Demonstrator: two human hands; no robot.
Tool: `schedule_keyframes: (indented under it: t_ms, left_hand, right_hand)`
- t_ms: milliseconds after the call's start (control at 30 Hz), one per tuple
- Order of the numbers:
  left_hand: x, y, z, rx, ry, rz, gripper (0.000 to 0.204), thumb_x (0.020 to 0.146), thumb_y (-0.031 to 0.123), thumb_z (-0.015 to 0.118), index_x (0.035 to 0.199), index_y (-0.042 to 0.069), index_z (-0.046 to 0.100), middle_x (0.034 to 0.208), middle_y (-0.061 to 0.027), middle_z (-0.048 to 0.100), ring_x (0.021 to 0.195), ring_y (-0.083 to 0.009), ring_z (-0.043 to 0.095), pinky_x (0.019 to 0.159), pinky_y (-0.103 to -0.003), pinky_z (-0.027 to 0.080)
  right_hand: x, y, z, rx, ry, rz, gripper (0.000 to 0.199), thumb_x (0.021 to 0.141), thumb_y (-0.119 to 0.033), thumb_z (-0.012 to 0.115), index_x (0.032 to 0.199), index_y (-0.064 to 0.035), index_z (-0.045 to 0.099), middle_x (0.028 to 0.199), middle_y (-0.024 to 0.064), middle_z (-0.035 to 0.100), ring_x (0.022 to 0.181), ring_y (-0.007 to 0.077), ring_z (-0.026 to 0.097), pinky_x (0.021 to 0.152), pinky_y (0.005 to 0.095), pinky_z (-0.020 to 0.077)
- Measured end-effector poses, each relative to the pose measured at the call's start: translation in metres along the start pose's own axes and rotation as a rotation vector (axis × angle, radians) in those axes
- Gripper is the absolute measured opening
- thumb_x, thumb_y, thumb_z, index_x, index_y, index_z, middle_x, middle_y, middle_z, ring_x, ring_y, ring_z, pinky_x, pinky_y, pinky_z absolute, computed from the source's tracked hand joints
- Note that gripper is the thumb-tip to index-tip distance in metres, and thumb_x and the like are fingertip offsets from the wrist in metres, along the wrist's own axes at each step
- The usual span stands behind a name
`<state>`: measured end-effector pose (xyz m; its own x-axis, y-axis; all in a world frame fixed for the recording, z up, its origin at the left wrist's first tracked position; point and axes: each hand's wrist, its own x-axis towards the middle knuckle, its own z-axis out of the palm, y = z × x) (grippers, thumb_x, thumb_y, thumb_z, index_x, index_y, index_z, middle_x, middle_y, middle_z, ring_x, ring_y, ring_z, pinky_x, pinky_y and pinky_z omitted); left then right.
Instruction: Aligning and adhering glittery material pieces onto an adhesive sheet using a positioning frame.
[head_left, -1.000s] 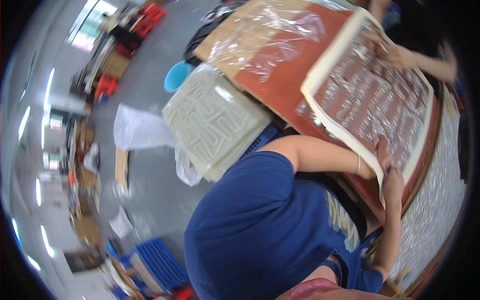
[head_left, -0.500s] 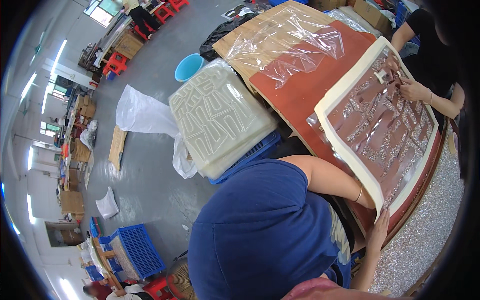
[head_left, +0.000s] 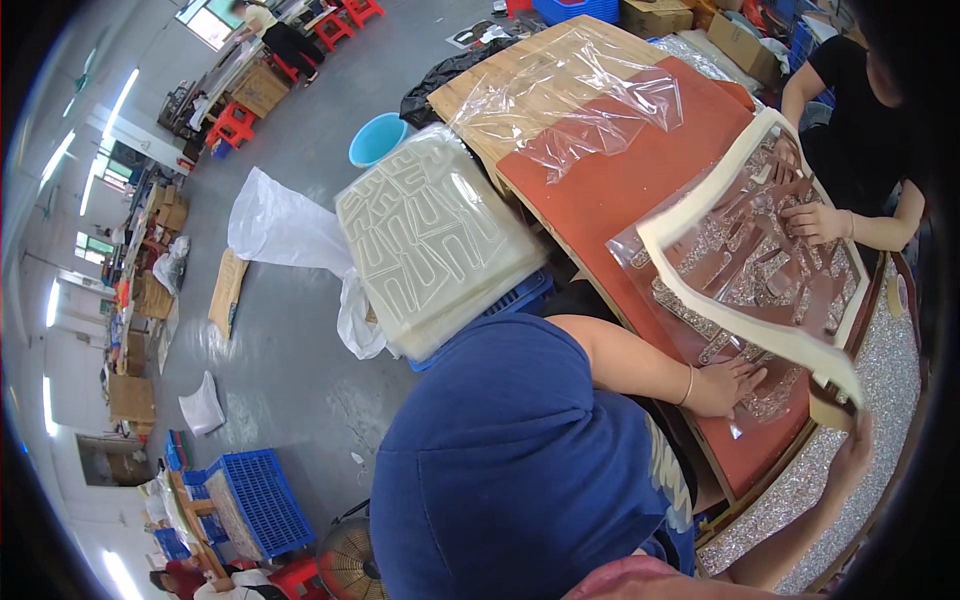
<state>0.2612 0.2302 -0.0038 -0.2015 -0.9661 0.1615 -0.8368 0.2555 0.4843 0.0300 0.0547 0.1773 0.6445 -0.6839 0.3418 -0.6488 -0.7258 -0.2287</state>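
My left hand lies flat, fingers spread, on a clear plastic sheet at the near end of the red-brown board. My right hand grips the near corner of a cream-coloured frame, which is raised and bent away from the board. Brown strips and glittery cut-out shapes show under and within the frame. Across the board, a co-worker's hand rests on the brown strips, and the co-worker's other hand is near the frame's far side.
Silver glitter material covers the surface at the right. Crumpled clear film lies over the wooden board. Left of it, moulded translucent sheets are stacked on a blue crate. A light-blue basin and white bag are on the floor.
My right hand has moved right, lifting the frame's near corner. My left hand has left the frame's edge and now presses on the plastic sheet. Brown strips inside the frame have shifted.
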Motion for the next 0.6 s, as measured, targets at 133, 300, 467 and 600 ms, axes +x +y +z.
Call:
schedule_keyframes:
  t_ms: [133,300,467,600]
  left_hand:
    - [0.010,0.004,-0.024,-0.283,0.132,0.046,0.095,0.076,0.050,0.066,0.138,-0.009,0.027,0.129,-0.0303,0.047,0.125,-0.0397,0.044,0.103,-0.042,0.036]
    - [0.033,0.024,-0.045,-0.656,-0.196,-0.189,0.087,0.076,0.049,0.067,0.134,-0.007,0.034,0.122,-0.0280,0.052,0.124,-0.0390,0.045,0.101,-0.044,0.037]
    - [0.044,0.033,-0.050,-0.690,-0.238,-0.312,0.080,0.076,0.048,0.067,0.131,-0.004,0.042,0.114,-0.0257,0.058,0.122,-0.0383,0.047,0.099,-0.045,0.039]
    - [0.041,0.036,-0.036,-0.446,-0.160,-0.316,0.054,0.081,0.041,0.060,0.117,0.000,0.056,0.103,-0.0226,0.063,0.113,-0.0375,0.053,0.093,-0.047,0.043]
  right_hand:
    - [-0.001,-0.053,0.002,0.455,-0.667,-0.160,0.029,0.094,-0.010,0.050,0.119,0.0026,0.058,0.109,0.0189,0.066,0.101,0.0300,0.063,0.090,0.0375,0.0472]
    - [-0.004,-0.071,0.072,0.515,-0.598,0.222,0.040,0.088,-0.008,0.056,0.126,0.0023,0.049,0.111,0.0162,0.062,0.106,0.0310,0.059,0.094,0.0415,0.0438]
    - [-0.033,-0.042,0.133,0.234,-0.262,0.092,0.050,0.084,-0.007,0.063,0.129,0.0008,0.042,0.121,0.0210,0.051,0.116,0.0318,0.049,0.100,0.0378,0.0373]
    - [-0.022,-0.020,0.156,0.250,-0.071,0.191,0.054,0.085,-0.012,0.064,0.132,0.0015,0.042,0.125,0.0205,0.052,0.117,0.0349,0.048,0.103,0.0400,0.0356]
